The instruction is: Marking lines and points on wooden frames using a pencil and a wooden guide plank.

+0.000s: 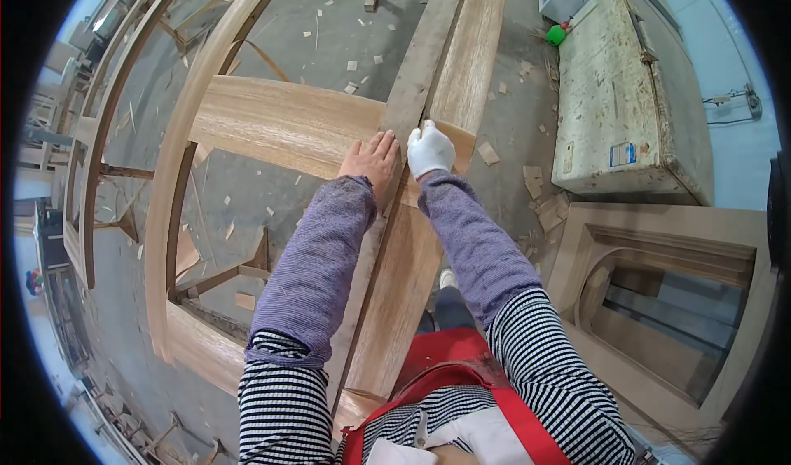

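My bare left hand (372, 162) lies with its fingers stretched out, over the end of a wide wooden cross panel (276, 121) and the edge of a long, dull plank (416, 73). Beside it, my right hand (431, 149), in a white glove, is closed at the gap between that plank and a light-grained wooden board (468, 44). Whatever its fingers grip is hidden. A short piece of veneer-like wood (459, 139) shows just right of the glove. The panel joins a curved wooden rail (175, 176) on the left.
A second curved frame (91, 176) stands farther left. On the right are a worn, stained chest (606, 94), a green object (556, 35) near its far end, and a wooden frame with an oval opening (577, 255). Wood scraps (548, 209) litter the grey floor.
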`<state>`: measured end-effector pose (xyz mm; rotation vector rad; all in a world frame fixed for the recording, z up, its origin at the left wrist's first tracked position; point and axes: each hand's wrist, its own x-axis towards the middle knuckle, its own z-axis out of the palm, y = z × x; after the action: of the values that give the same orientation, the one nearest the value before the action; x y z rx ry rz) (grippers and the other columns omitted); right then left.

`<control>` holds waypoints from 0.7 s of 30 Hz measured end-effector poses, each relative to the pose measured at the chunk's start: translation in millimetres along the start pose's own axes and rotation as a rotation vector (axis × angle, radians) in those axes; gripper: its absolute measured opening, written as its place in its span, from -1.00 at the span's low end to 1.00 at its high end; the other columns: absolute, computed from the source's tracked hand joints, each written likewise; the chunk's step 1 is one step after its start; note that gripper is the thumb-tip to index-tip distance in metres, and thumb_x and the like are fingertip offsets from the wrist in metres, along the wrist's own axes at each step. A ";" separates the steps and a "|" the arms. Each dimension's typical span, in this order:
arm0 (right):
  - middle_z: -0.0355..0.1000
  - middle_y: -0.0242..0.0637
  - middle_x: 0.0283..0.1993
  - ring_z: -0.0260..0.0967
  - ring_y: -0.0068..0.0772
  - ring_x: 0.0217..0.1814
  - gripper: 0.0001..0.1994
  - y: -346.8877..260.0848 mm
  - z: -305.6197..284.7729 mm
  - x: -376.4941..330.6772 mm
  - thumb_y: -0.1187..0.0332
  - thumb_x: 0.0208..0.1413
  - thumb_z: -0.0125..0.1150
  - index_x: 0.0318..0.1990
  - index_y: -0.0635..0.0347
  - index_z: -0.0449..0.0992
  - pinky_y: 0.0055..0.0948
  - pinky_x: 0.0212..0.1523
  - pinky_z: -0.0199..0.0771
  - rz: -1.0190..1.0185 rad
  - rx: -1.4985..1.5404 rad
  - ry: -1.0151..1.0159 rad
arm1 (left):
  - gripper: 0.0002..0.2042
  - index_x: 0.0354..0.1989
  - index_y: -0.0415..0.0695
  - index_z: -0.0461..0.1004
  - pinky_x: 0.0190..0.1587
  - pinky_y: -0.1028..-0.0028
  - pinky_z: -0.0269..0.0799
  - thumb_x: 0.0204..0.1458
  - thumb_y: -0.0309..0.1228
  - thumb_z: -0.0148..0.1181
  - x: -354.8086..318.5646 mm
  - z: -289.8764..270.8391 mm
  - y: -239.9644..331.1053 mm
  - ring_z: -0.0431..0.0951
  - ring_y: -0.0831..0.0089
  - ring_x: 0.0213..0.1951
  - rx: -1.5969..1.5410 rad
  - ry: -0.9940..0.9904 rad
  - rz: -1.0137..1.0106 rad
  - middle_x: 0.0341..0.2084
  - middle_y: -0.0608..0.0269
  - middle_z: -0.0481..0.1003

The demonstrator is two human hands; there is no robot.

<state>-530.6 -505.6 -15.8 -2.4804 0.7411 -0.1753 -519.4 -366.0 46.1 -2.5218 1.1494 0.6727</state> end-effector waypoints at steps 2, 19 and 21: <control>0.54 0.07 -0.35 0.53 0.15 -0.24 -0.74 0.4 3.2 -0.9 0.19 0.18 0.01 -0.22 0.20 0.47 0.03 -0.18 0.50 -0.028 -0.005 -0.006 | 0.10 0.46 -0.14 -0.14 0.42 0.11 -0.04 -0.20 -0.11 0.50 -0.9 -0.2 -0.9 -0.13 0.32 0.48 0.025 -0.020 0.001 0.48 0.20 -0.15; 0.48 0.04 -0.52 0.48 0.16 -0.40 -0.78 43.3 -26.5 -237.6 0.25 0.14 0.14 -0.32 0.25 0.51 -0.05 -0.34 0.48 -0.139 0.216 -0.375 | 0.37 0.46 -0.11 -0.15 0.42 0.11 -0.03 -0.60 -0.09 0.69 0.7 -0.6 6.8 -0.14 0.34 0.48 0.012 0.007 -0.047 0.49 0.22 -0.17; 0.51 0.02 -0.45 0.51 0.08 -0.38 -0.76 64.7 -46.4 -210.8 0.24 0.13 0.17 -0.31 0.27 0.53 -0.15 -0.36 0.48 -0.215 0.371 -0.454 | 0.36 0.45 -0.11 -0.15 0.42 0.10 -0.02 -0.60 -0.11 0.69 0.4 -1.0 6.8 -0.14 0.35 0.48 0.009 0.000 -0.044 0.49 0.25 -0.18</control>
<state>-750.6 -458.3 -4.9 -2.1237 0.2249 0.1579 -524.0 -371.1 46.3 -2.5317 1.0906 0.6543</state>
